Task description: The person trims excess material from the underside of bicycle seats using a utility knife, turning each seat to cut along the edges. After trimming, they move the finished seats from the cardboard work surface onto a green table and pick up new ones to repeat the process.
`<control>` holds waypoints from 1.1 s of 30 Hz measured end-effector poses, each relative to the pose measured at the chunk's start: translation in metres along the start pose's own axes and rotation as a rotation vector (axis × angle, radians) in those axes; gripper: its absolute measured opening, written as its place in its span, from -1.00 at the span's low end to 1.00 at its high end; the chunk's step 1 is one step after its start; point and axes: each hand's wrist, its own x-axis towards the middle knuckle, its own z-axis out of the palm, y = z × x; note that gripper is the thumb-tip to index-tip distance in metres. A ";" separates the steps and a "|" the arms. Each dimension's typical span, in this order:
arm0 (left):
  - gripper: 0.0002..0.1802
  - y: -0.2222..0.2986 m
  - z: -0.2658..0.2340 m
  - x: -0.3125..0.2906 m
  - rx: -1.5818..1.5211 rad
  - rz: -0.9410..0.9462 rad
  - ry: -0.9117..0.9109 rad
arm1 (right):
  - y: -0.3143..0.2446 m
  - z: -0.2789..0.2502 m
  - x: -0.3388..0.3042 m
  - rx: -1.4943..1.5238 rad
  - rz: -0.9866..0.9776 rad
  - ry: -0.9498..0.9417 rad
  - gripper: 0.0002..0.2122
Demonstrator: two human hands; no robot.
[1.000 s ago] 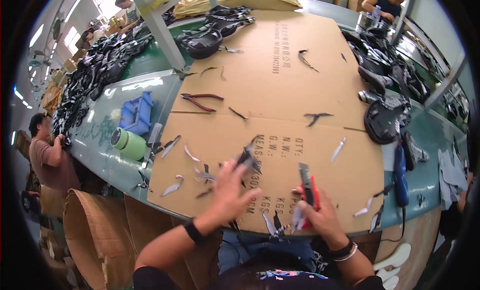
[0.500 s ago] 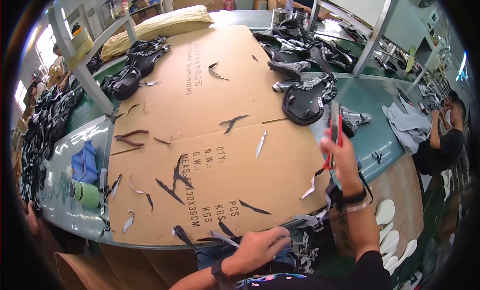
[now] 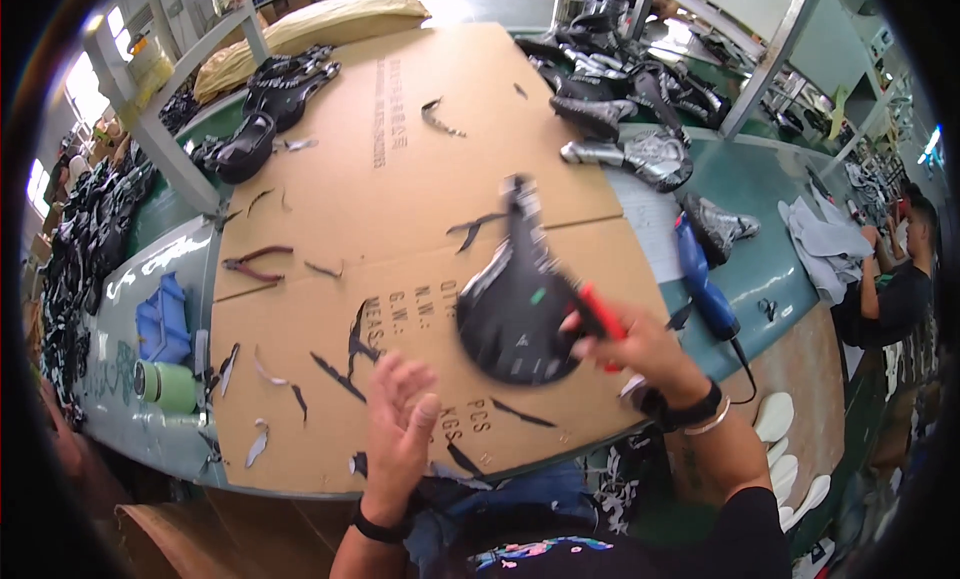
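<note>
A black bicycle saddle (image 3: pixel 515 309), blurred by motion, hangs over the middle of the cardboard sheet (image 3: pixel 400 219) with its narrow nose pointing away from me. My right hand (image 3: pixel 650 354) is closed at its right edge and also grips a red-handled cutting tool (image 3: pixel 603 314), whose exact kind is smeared. To the left of the saddle's wide end, my left hand (image 3: pixel 400 424) is raised with its fingers apart, holding nothing. Dark trimmed strips (image 3: pixel 338 377) lie scattered on the cardboard around both hands.
Saddles are heaped at the far right (image 3: pixel 620 84) and far left (image 3: pixel 280 99). Red-handled pliers (image 3: pixel 258 264), a blue bin (image 3: pixel 165 324) and a green jar (image 3: pixel 168 387) lie leftward. A corded blue tool (image 3: pixel 703 279) lies at right. A co-worker (image 3: pixel 890 264) sits beyond.
A saddle has come from the right-hand pile to over the cardboard with my right hand. My left hand has risen from the near edge and opened. The blue tool is now uncovered.
</note>
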 end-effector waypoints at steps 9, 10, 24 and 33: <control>-0.28 -0.023 -0.012 -0.053 -0.016 0.043 0.389 | 0.017 0.097 -0.037 -0.097 -0.031 -0.003 -0.43; -0.27 -0.026 -0.013 -0.059 0.174 0.021 0.399 | 0.028 0.098 -0.037 -0.088 -0.021 -0.037 -0.43; -0.24 0.015 -0.024 0.018 1.003 0.284 -0.303 | 0.018 0.074 -0.015 -0.988 -0.680 -0.073 -0.46; -0.25 0.008 -0.025 0.022 0.935 0.312 -0.291 | 0.048 0.103 -0.059 -0.930 -0.431 -0.075 -0.38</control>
